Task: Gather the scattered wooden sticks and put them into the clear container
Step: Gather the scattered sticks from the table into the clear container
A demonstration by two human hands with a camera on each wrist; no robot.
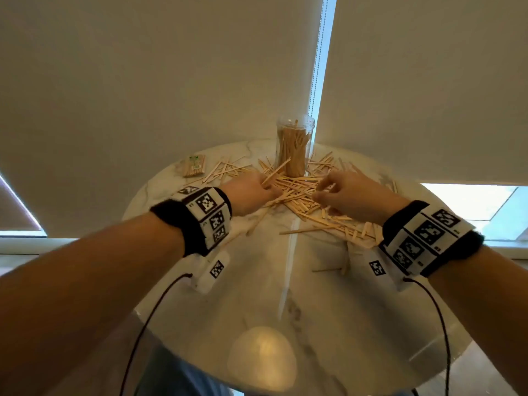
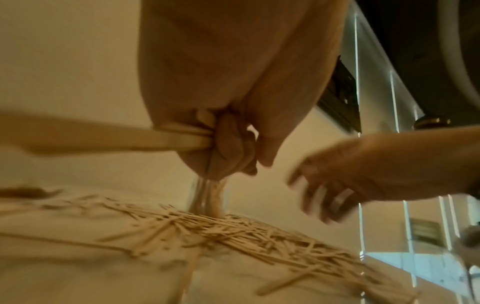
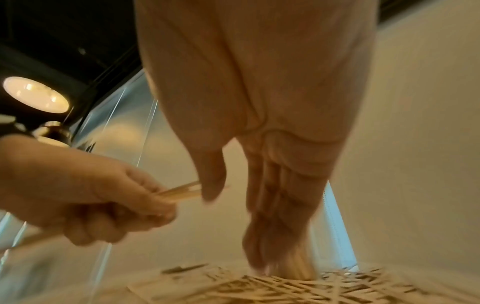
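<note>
L hand (image 1: 251, 192) grips a small bundle of wooden sticks (image 3: 179, 192), fingers curled round them; one stick pokes up towards the clear container (image 1: 294, 147). R hand (image 1: 347, 192) over the main pile of loose sticks (image 1: 297, 190), fingers extended down, relaxed, tips at the pile; holds nothing that can be made out (R wrist view blurred at fingertips). Container upright at far edge of table, already well filled w/ sticks, no lid seen on it, pile lying around its base.

Step in hand, judged: R collects more from pile, passes to L bundle. To do well: square stick ends against the table before lifting so bundle goes in end-first; keep bundle thin, since the jar looks crowded; steady jar w/ free hand, as it seems light and tippable.

Surface: round marble-look table (image 1: 257, 287), glossy, lamp reflection near front edge. Sticks also scattered left and right of the jar, a few strays nearer the person. Wrapped pack of sticks (image 1: 195, 166) at far left. Room: pale roller blinds (image 1: 143, 81) behind, daylight strip between them w/ bead chain; ceiling lamp (image 3: 36, 94) in R wrist view.
</note>
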